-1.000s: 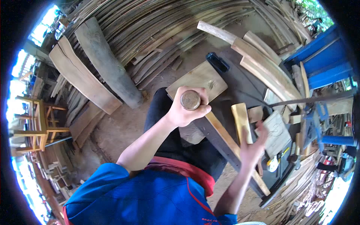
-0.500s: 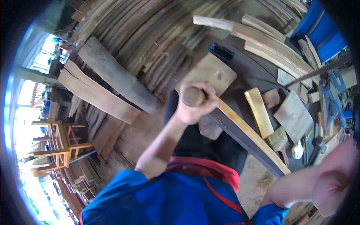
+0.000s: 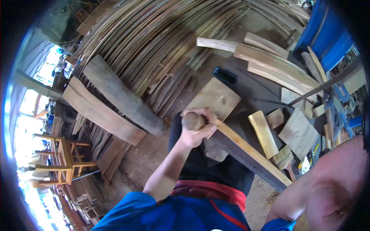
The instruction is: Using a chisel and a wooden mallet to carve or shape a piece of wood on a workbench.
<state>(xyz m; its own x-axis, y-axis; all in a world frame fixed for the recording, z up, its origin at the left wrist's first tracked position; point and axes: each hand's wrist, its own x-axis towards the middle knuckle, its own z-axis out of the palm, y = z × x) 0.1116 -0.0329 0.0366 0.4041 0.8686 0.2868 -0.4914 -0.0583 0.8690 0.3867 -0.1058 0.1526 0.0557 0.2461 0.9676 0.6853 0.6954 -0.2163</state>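
Note:
My left hand [image 3: 199, 133] is closed round an upright round wooden piece [image 3: 192, 121], its end facing up, at the near edge of a square pale board [image 3: 218, 94]. A long dark beam with a pale wooden edge [image 3: 252, 156] runs from there toward my lower right. My right arm is bent up close to the camera at the right, and its hand is out of frame. Beside the beam lie a yellowish wooden block [image 3: 263, 134], a square marked board [image 3: 298, 133] and a brush-like tool [image 3: 287, 165]. A dark bottle-like object [image 3: 225, 75] lies beyond the pale board.
Long planks [image 3: 269, 61] and a saw blade [image 3: 320, 86] are at the right, near blue panels [image 3: 329, 46]. Stacked timber [image 3: 162, 34] fills the back. Two wide slabs [image 3: 100, 111] lie at the left, with a wooden chair frame [image 3: 65, 158] nearer me.
My right hand has left the wooden blocks and gone up out of frame, the arm now large at the right. My left hand keeps its hold. The view has shifted.

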